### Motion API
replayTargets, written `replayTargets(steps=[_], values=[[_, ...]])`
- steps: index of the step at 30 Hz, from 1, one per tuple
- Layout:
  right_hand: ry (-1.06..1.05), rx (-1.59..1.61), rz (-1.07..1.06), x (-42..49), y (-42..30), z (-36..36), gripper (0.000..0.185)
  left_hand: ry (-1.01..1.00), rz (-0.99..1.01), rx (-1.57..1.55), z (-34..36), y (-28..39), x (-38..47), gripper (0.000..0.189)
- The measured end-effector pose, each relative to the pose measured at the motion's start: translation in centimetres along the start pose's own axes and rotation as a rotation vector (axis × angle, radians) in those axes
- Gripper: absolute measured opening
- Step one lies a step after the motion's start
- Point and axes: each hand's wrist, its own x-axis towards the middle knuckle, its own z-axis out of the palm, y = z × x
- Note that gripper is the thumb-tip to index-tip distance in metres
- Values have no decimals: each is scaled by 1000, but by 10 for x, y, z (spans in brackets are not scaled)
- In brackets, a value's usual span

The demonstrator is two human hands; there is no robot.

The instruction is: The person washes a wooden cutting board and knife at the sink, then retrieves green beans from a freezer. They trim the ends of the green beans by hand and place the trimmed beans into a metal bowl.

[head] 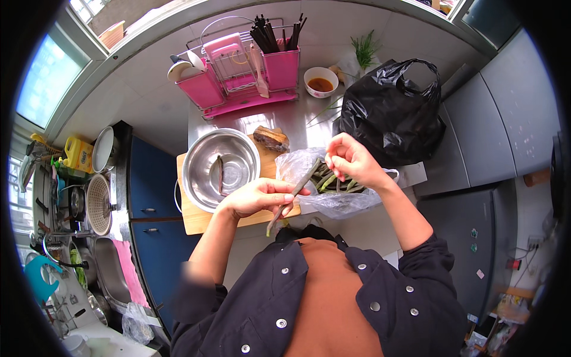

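Observation:
My left hand [263, 196] pinches a long, dark purplish-green bean pod [301, 185] between thumb and fingers, its green tip pointing down toward me. Just beyond the pod's upper end is my right hand [352, 160], with curled fingers and thumb drawn together; whether a small bit sits between them is hard to see. Under it lies a clear plastic bag [352, 203] full of similar bean pods [330, 180]. To the left, a stainless steel bowl [241, 154] holds one or more dark bean pieces [220, 174]. It rests on a wooden cutting board [198, 223].
A browned chunk of what looks like cured meat [272, 138] lies behind the bowl. Farther back stand a pink utensil rack [241, 76], a bowl of brown sauce [320, 85] and green onions [365, 49]. A black plastic bag [388, 111] bulges at right; a sink [111, 267] is at left.

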Motion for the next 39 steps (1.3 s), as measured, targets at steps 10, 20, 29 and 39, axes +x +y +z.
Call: replayTargets(steps=[10, 20, 29, 39], values=[[-157, -1061, -511, -13, -29, 22, 11, -180, -57, 73, -13, 9, -11, 42], [-229, -673, -57, -24, -42, 18, 27, -250, 42, 410, -10, 23, -1, 37], [248, -237, -290, -13, -22, 32, 23, 18, 255, -68, 51, 19, 40, 26], [448, -453, -509, -15, 1, 40, 19, 340, 414, -236, 46, 7, 61, 29]])
